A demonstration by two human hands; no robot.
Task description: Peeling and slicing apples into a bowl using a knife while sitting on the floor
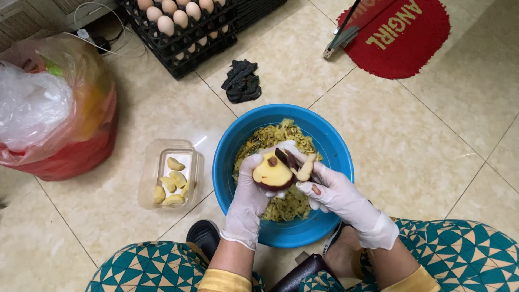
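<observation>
Left hand point(247, 192) is gripping a half-peeled potato point(273, 173) above the blue basin point(227, 162). Right hand point(338, 196) is closed around a peeler point(287, 158), working at the potato's 2 o'clock edge. Container point(148, 178) of peeled pieces is sitting at the basin's 9 o'clock.

Both gloved hands, left hand point(247, 197) and right hand point(336, 192), meet, fingers curled.

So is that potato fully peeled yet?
Partly: the potato shows mostly yellow flesh, but dark skin remains along its lower edge.
</observation>
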